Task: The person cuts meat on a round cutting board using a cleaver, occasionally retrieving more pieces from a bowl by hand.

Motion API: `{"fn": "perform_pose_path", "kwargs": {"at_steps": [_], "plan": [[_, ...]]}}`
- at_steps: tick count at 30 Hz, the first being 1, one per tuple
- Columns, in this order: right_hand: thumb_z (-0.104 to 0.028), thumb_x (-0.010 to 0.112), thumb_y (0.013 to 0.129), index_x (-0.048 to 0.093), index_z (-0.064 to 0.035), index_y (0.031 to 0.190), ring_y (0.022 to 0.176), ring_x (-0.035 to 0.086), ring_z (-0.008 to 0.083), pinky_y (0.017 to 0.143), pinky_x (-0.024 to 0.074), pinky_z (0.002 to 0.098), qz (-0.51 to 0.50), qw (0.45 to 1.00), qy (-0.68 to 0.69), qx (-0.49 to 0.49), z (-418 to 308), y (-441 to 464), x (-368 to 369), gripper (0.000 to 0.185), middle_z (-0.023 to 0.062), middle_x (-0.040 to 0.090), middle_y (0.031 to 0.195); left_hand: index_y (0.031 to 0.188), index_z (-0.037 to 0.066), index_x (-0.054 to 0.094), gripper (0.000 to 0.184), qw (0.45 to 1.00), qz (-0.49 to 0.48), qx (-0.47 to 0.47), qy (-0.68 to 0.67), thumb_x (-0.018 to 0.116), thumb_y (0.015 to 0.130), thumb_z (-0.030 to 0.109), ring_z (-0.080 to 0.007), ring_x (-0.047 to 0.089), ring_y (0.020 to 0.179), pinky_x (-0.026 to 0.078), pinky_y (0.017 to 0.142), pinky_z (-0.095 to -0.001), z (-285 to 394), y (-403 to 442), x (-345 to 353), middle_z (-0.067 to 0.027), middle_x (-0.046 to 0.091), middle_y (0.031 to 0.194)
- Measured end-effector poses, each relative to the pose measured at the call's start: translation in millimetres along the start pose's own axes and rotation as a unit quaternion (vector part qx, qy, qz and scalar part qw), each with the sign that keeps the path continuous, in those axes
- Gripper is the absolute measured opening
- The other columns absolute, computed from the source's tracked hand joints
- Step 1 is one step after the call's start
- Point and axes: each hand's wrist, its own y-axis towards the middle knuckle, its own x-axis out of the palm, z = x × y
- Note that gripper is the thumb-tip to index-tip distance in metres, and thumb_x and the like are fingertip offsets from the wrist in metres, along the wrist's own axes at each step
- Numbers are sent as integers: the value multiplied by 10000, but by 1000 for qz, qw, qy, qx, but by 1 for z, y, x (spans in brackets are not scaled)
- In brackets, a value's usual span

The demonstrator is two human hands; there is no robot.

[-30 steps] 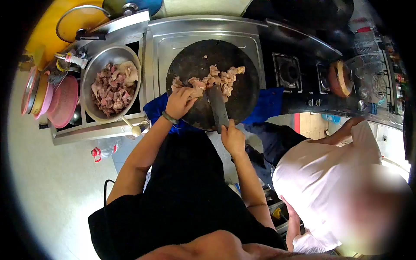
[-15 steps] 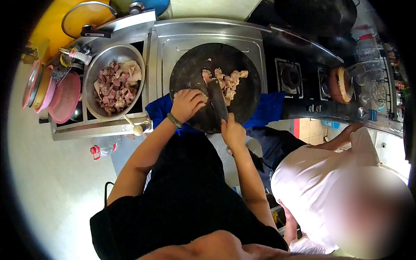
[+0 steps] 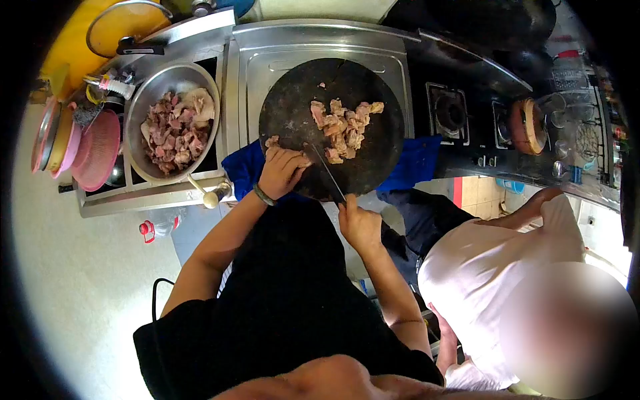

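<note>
A round dark chopping board (image 3: 287, 87) lies before me. My right hand (image 3: 361, 224) is closed around the handle of a cleaver (image 3: 329, 176), its blade nearly edge-on to the camera and pointing up and left. My left hand (image 3: 283, 172) presses a piece of meat (image 3: 272, 141) onto the board's lower left side, fingers curled over most of it. The blade's tip end is right beside those fingertips; whether it touches the meat I cannot tell. Cut meat chunks (image 3: 347, 128) lie in a pile right of the blade.
A steel bowl (image 3: 136, 148) of meat pieces stands at left, beside pink baskets (image 3: 98, 152). Blue cloth (image 3: 417, 159) shows under the board. Gas burners (image 3: 451, 113) and a clay pot (image 3: 527, 127) are at right. Another person in a white shirt (image 3: 473, 267) is close at my right.
The cleaver has moved left, away from the chunk pile, and turned from showing its flat side to nearly edge-on. My left fingers have curled in on the meat piece.
</note>
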Motion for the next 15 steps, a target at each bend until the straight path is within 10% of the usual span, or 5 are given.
{"fn": "perform_pose_path", "kwargs": {"at_steps": [15], "plan": [[-152, 531, 852, 496, -96, 1028, 519, 664, 269, 471, 522, 398, -65, 994, -87, -8, -20, 53, 34, 189, 84, 650, 602, 999, 101, 602, 346, 999, -49, 0, -6, 716, 672, 102, -256, 586, 953, 396, 886, -419, -7, 3, 5, -81, 609, 1045]]}}
